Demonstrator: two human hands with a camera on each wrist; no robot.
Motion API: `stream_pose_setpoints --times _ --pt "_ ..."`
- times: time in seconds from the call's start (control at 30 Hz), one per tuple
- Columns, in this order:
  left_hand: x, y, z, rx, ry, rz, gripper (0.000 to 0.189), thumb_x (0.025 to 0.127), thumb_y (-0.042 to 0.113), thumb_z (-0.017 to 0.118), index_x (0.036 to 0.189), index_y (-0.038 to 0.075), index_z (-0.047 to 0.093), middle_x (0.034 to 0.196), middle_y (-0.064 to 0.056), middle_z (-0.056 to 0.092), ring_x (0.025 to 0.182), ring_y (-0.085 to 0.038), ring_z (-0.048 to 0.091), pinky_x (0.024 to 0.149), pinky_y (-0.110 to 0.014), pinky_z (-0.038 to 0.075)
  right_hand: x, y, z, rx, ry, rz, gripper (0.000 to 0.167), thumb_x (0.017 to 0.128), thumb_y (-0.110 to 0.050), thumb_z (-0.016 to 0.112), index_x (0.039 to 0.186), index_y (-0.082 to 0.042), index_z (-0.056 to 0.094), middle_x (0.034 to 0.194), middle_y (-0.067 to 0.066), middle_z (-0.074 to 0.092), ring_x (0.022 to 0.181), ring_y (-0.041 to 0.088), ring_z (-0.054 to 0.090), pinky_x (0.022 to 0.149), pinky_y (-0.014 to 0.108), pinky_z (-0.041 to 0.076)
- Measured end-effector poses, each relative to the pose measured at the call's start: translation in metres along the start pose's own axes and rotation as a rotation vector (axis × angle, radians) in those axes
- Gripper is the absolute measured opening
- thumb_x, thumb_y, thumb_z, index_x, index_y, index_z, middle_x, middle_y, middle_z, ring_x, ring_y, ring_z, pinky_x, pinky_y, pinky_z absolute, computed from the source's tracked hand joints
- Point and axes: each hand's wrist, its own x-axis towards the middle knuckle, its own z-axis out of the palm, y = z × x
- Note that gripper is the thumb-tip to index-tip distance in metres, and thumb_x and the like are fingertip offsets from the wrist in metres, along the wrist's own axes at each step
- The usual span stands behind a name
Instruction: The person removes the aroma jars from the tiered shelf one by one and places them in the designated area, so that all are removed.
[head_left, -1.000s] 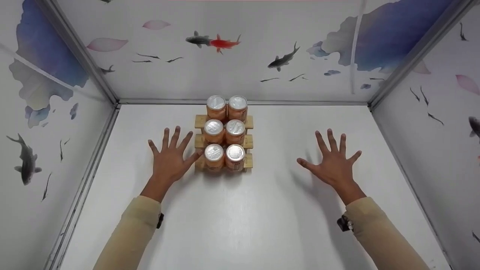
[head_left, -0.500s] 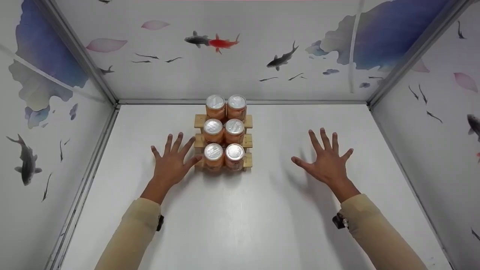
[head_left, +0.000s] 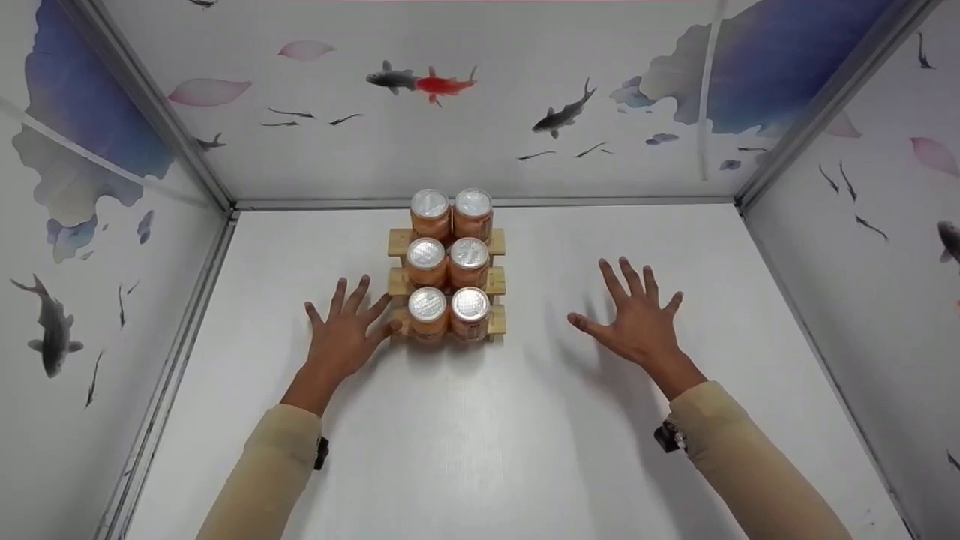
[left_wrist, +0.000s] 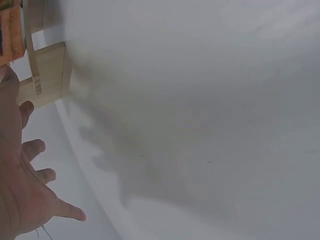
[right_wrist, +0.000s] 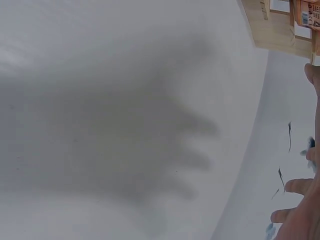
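Several orange cans with silver lids stand upright in two columns on a stepped wooden rack at the back of the table. My left hand, fingers spread, is just left of the rack, its thumb tip right by the lowest step. To the right, with a gap between it and the rack, my right hand hovers with spread fingers and casts a shadow on the table. Neither hand holds anything. The left wrist view shows the rack's side past the thumb; the right wrist view shows the rack at its top corner.
A white table lies under both hands. White panels with painted fish rise at the back, left and right, joined by grey metal edging. The rack stands close to the back panel.
My right hand has moved left, toward the rack. My left hand has drawn slightly back toward me, staying beside the rack. The cans and rack have stayed in place.
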Motion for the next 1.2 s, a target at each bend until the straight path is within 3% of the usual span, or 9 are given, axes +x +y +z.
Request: stream_pose_setpoints --times 0.33,0.63,0.97,1.2 --pt "0.002 0.002 0.003 0.082 0.008 0.02 0.063 0.11 0.062 0.056 0.167 0.035 0.051 0.186 -0.01 0.022 0.174 -0.046 0.008 0.123 -0.093 0.011 0.004 -0.03 0.002 0.035 -0.027 -0.057 0.116 0.091 -0.085 0.066 0.179 -0.027 0.02 0.185 0.013 0.025 0.17 0.051 0.021 0.122 0.094 0.012" --pt "0.003 0.004 0.008 0.067 0.013 0.024 0.063 0.11 0.059 0.06 0.167 0.034 0.051 0.186 -0.01 0.024 0.174 -0.046 0.01 0.127 -0.089 0.013 0.008 -0.06 0.01 0.073 -0.023 -0.15 0.111 0.092 -0.081 0.069 0.177 -0.022 0.028 0.182 0.01 0.034 0.167 0.045 0.033 0.125 0.089 0.021" --pt "0.004 0.004 0.01 0.045 0.006 0.04 0.067 0.109 0.06 0.059 0.167 0.027 0.051 0.182 -0.018 0.031 0.171 -0.052 0.017 0.129 -0.084 0.022 0.004 -0.098 0.015 0.206 -0.061 -0.289 0.104 0.096 -0.071 0.075 0.173 -0.012 0.037 0.173 0.018 0.046 0.157 0.045 0.05 0.126 0.069 0.042" --pt "0.004 0.004 0.011 -0.03 -0.01 0.061 0.06 0.113 0.043 0.061 0.167 0.018 0.051 0.177 -0.023 0.039 0.167 -0.055 0.025 0.128 -0.077 0.034 0.004 -0.12 0.019 0.238 -0.078 -0.331 0.098 0.096 -0.059 0.082 0.17 -0.01 0.042 0.166 0.017 0.053 0.147 0.044 0.06 0.115 0.063 0.056"
